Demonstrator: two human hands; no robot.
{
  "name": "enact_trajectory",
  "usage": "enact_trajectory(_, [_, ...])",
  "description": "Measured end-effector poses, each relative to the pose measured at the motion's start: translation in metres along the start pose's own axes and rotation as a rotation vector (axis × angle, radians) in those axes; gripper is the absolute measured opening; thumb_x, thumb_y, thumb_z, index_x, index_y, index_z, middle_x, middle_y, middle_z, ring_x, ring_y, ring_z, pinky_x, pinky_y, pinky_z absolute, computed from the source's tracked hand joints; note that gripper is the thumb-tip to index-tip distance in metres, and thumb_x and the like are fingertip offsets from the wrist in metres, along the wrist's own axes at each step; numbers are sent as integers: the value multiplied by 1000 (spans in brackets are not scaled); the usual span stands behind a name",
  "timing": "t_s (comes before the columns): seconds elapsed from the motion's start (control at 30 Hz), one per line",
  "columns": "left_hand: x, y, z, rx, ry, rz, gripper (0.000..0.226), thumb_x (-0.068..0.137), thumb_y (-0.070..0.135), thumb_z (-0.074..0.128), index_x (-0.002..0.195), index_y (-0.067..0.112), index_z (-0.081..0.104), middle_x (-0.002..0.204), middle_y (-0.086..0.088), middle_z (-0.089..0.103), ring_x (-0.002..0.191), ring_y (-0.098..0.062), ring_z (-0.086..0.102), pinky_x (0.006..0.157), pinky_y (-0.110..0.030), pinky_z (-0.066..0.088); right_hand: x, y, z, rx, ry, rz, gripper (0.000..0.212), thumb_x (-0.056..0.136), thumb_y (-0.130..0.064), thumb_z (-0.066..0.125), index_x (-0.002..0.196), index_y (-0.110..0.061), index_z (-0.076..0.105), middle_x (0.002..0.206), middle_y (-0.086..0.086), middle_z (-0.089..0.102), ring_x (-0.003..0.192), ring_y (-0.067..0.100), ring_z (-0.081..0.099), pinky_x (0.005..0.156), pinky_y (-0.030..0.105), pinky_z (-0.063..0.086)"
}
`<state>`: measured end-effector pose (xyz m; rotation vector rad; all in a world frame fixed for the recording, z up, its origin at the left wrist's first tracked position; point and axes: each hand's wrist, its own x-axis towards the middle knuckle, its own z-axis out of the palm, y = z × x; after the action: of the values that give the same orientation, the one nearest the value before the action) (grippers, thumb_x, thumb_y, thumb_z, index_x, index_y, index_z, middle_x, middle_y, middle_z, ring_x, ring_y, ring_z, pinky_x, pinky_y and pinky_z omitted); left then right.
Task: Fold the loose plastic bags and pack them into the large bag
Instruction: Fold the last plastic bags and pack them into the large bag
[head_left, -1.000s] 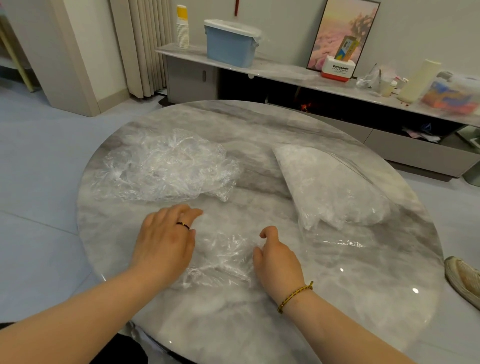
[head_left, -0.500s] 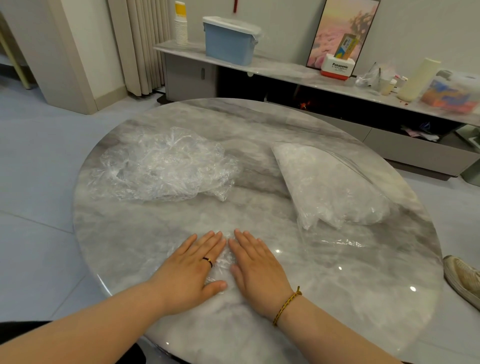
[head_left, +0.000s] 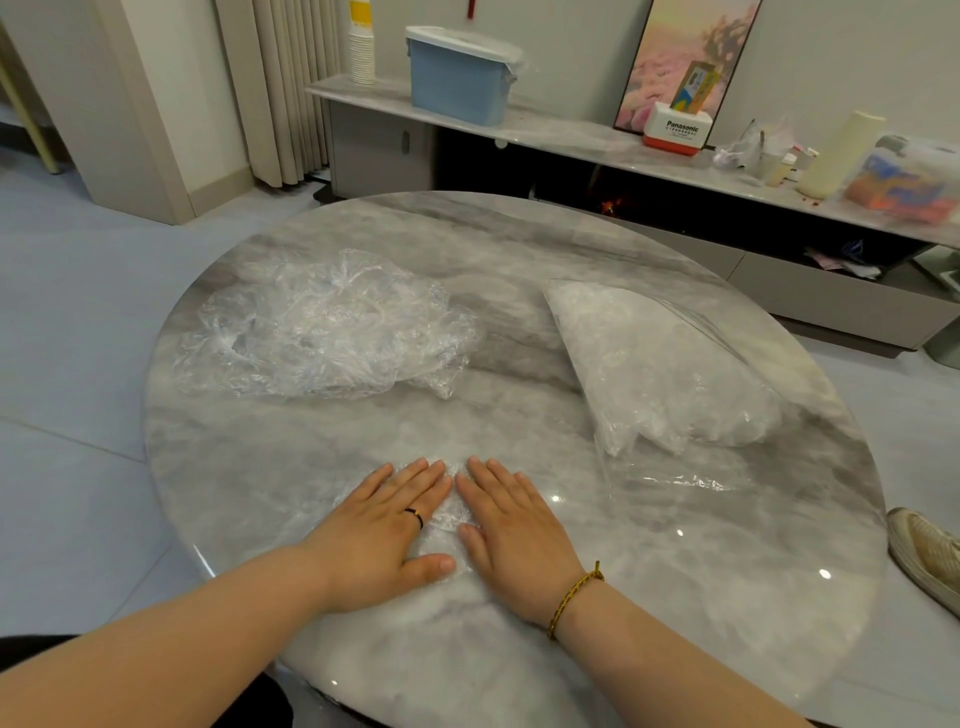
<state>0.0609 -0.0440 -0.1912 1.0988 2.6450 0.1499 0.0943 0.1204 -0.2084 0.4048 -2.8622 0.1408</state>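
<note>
step: flattening one bag (head_left: 451, 512) on the table (head_left: 675, 597) before the next fold, by the look of it
where it is: near edge of the table, right in front of the person, mostly hidden under both palms; only a crinkly strip shows between them
left hand (head_left: 384, 525): palm down, fingers straight and close together, pressing on the bag, pinching nothing
right hand (head_left: 511, 525): same deal, flat and pressing, index fingers almost touching
doing it well: push from the middle outward so trapped air escapes, then crease hard. Thin film like this probably springs back, so one palm should hold it down while the other folds.
bag's long axis: honestly can't tell, the hands cover too much
pile (head_left: 322, 327): loose bags, crumpled, far left, well apart from the hands
large bag (head_left: 660, 369): far right, lying on its side, already stuffed with white folded stuff
large bag's axis: runs from a closed corner at the far left toward the near right; the flat clear flap at the near end looks like the mouth, so it probably opens toward the person
risk: a folded bag could pop open on the way over
</note>
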Motion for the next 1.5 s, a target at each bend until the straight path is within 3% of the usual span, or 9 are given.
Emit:
enact_trajectory(0.1, [-1, -3, -9, -108, 100, -58, 127, 39, 86, -25, 147, 28, 10, 145, 24, -5, 139, 3, -7, 105, -11, -9, 0, 6, -8, 93, 133, -90, 33, 68, -29, 38, 88, -28, 64, 100, -4, 69, 103, 15, 62, 89, 31, 49])
enact_trajectory(0.27, [-4, -17, -22, -155, 291, -68, 39, 92, 42, 38, 122, 28, 58, 131, 15, 49, 123, -6, 41, 97, -14, 27, 1, 10, -28, 195, 100, -273, 23, 57, -26, 36, 56, -21, 59, 65, -12, 61, 84, 10, 50, 88, 19, 27])
enact_trajectory(0.5, [-4, -18, -24, -132, 239, -127, 23, 87, 44, 54, 103, 28, 58, 100, 17, 54, 101, -5, 54, 65, -3, 25, 5, 24, -29, -3, 33, -178, 30, 63, -28, 34, 67, -29, 64, 79, -16, 67, 89, 14, 68, 82, 34, 52])
enact_trajectory(0.77, [-6, -9, -28, -206, 249, -256, 36, 82, 47, 60, 64, 35, 32, 69, 19, 37, 87, -7, 53, 57, -5, 25, -16, -2, -33, 376, -110, -432, 38, 61, -30, 46, 98, -20, 47, 106, 3, 64, 106, 15, 53, 106, 25, 32])
enact_trajectory(0.97, [-7, -14, -26, -239, 276, -236, 26, 79, 51, 62, 85, 28, 52, 75, 16, 38, 92, -9, 53, 64, -15, 31, -17, -3, -24, 299, -80, -465, 23, 66, -33, 46, 83, -23, 57, 93, -8, 70, 84, 10, 66, 74, 22, 53])
enact_trajectory(1.13, [-9, -17, -24, -622, 436, -147, 33, 52, 65, 39, 64, 35, 47, 76, 12, 50, 80, -1, 49, 71, -13, 36, -16, -5, -32, 542, -133, -134, 34, 75, -36, 37, 84, -14, 62, 73, -1, 66, 63, 10, 57, 59, 23, 44])
enact_trajectory(1.27, [-14, -12, -24, -892, 323, -77, 50, 54, 69, 38, 77, 29, 58, 82, 12, 64, 88, -6, 58, 82, -17, 42, -10, -2, -42, 798, -66, 194, 30, 90, -22, 45, 62, -27, 37, 48, -12, 44, 51, 3, 43, 53, 16, 29])
enact_trajectory(1.4, [-17, -7, -23, -454, 150, 10, 101, 34, 96, 29, 100, 24, 57, 80, 16, 48, 84, 2, 44, 79, -1, 30, 1, -1, -47, 1060, -9, 474, 35, 94, -3, 41, 62, -16, 37, 47, -14, 54, 48, -1, 52, 53, 20, 46])
enact_trajectory(1.5, [-13, -4, -17, -386, 147, -33, 99, 32, 91, 33, 104, 26, 55, 82, 22, 41, 86, 1, 40, 78, 2, 27, 9, 1, -46, 1164, 32, 649, 30, 95, -7, 40, 65, -13, 40, 56, -3, 54, 50, 13, 55, 48, 21, 43])
